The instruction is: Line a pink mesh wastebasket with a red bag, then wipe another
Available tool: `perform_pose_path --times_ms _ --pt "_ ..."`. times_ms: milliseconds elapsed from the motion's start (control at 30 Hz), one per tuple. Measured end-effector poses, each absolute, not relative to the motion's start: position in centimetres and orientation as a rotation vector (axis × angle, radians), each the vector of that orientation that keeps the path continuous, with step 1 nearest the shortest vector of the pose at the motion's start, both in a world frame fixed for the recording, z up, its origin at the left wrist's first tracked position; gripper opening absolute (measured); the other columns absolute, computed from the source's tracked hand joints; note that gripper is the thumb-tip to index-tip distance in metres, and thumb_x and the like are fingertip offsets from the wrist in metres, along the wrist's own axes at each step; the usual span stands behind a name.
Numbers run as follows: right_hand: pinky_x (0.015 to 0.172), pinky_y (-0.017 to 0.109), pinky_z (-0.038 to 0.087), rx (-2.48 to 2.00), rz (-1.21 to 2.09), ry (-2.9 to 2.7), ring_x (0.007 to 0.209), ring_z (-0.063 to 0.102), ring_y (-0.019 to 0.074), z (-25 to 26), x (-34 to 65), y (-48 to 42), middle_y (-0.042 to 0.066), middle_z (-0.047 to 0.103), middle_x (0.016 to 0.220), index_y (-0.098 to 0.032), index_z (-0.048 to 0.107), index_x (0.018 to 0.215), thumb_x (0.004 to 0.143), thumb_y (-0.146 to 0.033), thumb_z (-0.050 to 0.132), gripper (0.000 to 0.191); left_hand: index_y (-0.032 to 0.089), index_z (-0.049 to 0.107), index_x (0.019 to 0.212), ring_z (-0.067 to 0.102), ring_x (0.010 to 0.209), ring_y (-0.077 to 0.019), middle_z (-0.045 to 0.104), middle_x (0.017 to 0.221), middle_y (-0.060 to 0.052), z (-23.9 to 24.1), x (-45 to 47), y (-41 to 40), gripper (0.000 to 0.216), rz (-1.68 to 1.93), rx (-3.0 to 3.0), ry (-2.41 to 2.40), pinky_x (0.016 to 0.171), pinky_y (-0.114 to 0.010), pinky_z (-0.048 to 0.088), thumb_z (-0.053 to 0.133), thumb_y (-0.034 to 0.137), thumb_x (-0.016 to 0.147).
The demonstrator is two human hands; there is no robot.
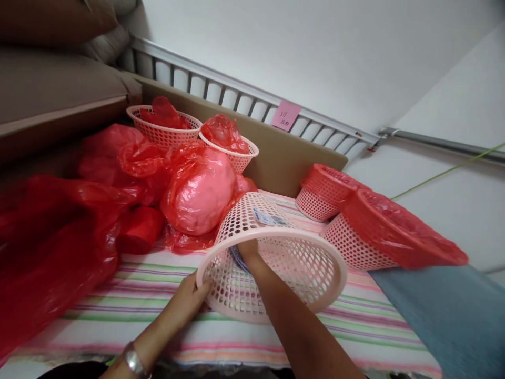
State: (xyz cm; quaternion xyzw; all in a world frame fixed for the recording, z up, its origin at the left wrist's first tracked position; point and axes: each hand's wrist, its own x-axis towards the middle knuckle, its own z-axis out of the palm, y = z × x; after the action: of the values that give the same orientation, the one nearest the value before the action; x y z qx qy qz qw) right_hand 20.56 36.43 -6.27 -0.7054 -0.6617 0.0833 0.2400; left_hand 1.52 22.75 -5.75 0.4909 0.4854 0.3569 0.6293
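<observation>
A pale pink perforated plastic basket (pixel 272 236) lies tipped on its side on the bed, its wide mouth facing me. My left hand (pixel 193 295) grips the left side of its rim, thumb inside the mouth. My right hand (pixel 248 248) reaches deep into the basket, and a purple-grey patterned cloth (pixel 239 259) shows beside it against the inner wall. The right fingers are mostly hidden, but they appear closed on that cloth. A blue-and-white label (pixel 270 217) is on the basket.
Red plastic bags (pixel 201 192) crowd the left side. Behind them stand two bagged baskets (pixel 168 134). At right, two red-lined baskets (pixel 359 247) stand near a blue-grey cloth (pixel 437 316). Striped bedding (pixel 150 295) lies beneath; a slatted headboard (pixel 244 105) bears a pink note (pixel 286 115).
</observation>
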Motion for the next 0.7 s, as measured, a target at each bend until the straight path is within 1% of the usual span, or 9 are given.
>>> perform_pose_path --times_ms 100,167,233,300,367,467,533,633,700 --pt "0.097 0.036 0.034 -2.034 0.209 -1.829 0.119 0.045 0.0245 -6.1 20.4 34.3 0.012 0.048 0.131 -0.016 0.042 0.132 0.090 -0.027 0.033 0.044 0.009 0.056 0.109 0.062 0.046 -0.0167 0.070 0.075 -0.008 -5.5 1.9 22.3 0.041 0.789 1.118 1.128 0.042 -0.026 0.050 0.049 0.038 0.080" --pt "0.091 0.036 0.038 -2.067 0.201 -1.880 0.110 0.052 0.0258 -6.0 19.8 31.8 0.014 0.055 0.122 -0.015 0.048 0.126 0.085 -0.019 0.038 0.042 0.009 0.055 0.111 0.061 0.043 -0.0157 0.070 0.073 -0.008 -5.7 2.4 21.9 0.044 0.789 1.108 1.116 0.042 -0.026 0.050 0.049 0.040 0.080" --pt "0.085 0.035 0.041 -2.077 0.188 -1.960 0.100 0.056 0.0252 -6.0 18.9 28.4 0.014 0.060 0.109 -0.016 0.055 0.118 0.080 -0.012 0.042 0.040 0.011 0.054 0.112 0.063 0.044 -0.0164 0.070 0.074 -0.007 -6.1 2.8 21.5 0.045 0.809 1.078 1.089 0.043 -0.026 0.050 0.049 0.042 0.079" --pt "0.081 0.034 0.042 -2.102 0.133 -2.065 0.097 0.056 0.0255 -6.2 18.3 24.5 0.014 0.060 0.104 -0.016 0.058 0.112 0.079 -0.010 0.041 0.037 0.012 0.052 0.115 0.064 0.047 -0.0175 0.070 0.076 -0.007 -6.6 3.1 21.1 0.048 0.832 1.039 1.060 0.045 -0.027 0.051 0.050 0.043 0.078" --pt "0.081 0.033 0.042 -2.104 0.117 -2.143 0.097 0.055 0.0246 -6.3 18.0 20.7 0.011 0.058 0.105 -0.019 0.057 0.112 0.078 -0.010 0.043 0.038 0.012 0.050 0.118 0.065 0.052 -0.0191 0.070 0.080 -0.008 -7.0 3.5 20.7 0.053 0.872 1.004 1.030 0.045 -0.028 0.052 0.052 0.044 0.077" --pt "0.083 0.033 0.041 -2.091 0.121 -2.178 0.099 0.053 0.0244 -6.6 18.5 16.6 0.008 0.057 0.107 -0.023 0.057 0.111 0.075 -0.010 0.047 0.039 0.013 0.046 0.123 0.067 0.063 -0.0219 0.069 0.092 -0.010 -7.9 4.4 20.0 0.059 0.928 0.960 0.976 0.047 -0.029 0.053 0.054 0.047 0.075" --pt "0.084 0.033 0.040 -2.074 0.110 -2.188 0.099 0.053 0.0237 -6.7 19.1 15.7 0.007 0.057 0.105 -0.025 0.057 0.110 0.074 -0.009 0.046 0.040 0.013 0.046 0.124 0.067 0.064 -0.0225 0.070 0.094 -0.010 -8.5 5.0 19.6 0.061 0.921 0.918 0.954 0.048 -0.031 0.054 0.054 0.049 0.075" --pt "0.080 0.031 0.041 -2.106 0.092 -2.180 0.094 0.055 0.0226 -6.8 19.6 17.5 0.007 0.058 0.102 -0.024 0.057 0.109 0.075 -0.009 0.043 0.039 0.011 0.048 0.119 0.067 0.056 -0.0214 0.071 0.079 -0.009 -9.3 5.7 19.4 0.059 0.874 0.878 0.964 0.050 -0.031 0.054 0.052 0.050 0.075" --pt "0.078 0.031 0.042 -2.146 0.093 -2.141 0.094 0.056 0.0228 -6.6 19.7 20.4 0.010 0.059 0.102 -0.021 0.057 0.109 0.078 -0.009 0.040 0.038 0.009 0.050 0.115 0.067 0.050 -0.0203 0.070 0.075 -0.009 -9.7 5.8 19.4 0.057 0.861 0.868 0.991 0.049 -0.030 0.054 0.053 0.049 0.075"
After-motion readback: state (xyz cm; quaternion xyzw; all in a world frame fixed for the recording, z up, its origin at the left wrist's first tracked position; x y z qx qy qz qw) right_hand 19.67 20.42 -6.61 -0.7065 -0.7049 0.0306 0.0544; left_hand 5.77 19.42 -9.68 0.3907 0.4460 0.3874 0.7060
